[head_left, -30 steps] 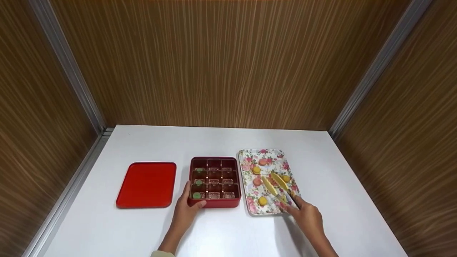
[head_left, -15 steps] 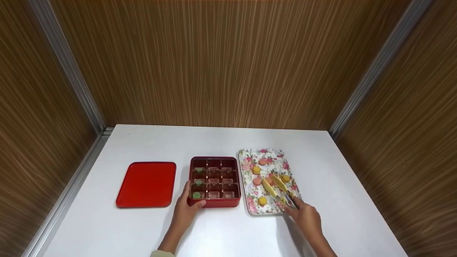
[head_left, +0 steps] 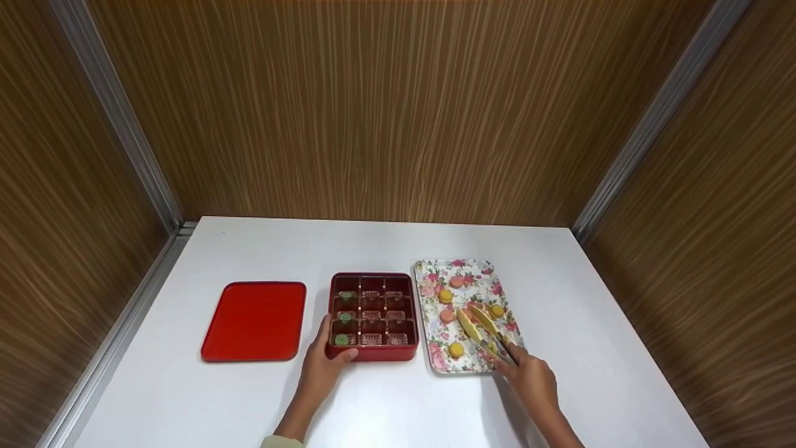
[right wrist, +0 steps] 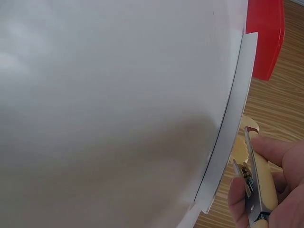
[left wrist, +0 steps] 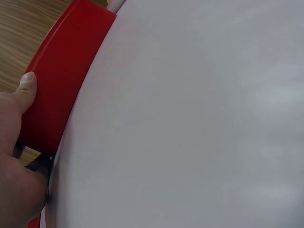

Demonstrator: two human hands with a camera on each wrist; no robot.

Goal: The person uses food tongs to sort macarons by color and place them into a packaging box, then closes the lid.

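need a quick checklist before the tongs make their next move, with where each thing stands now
1. Red nine-compartment box steadied: ok, the left grip holds its near left corner.
2. Tongs secure: ok, held in the right grip.
3. Tong tips over the floral tray: ok, they are spread above it.
4. Pink macaron between the tips clamped: cannot tell, contact is unclear.
5. Compartments free: ok, green macarons show only in the left column.
6. Red lid out of the way: ok, left of the box, apart.

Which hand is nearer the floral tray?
Right hand, at the near right corner of the floral tray, tongs over it; left hand holds the red box beside it.
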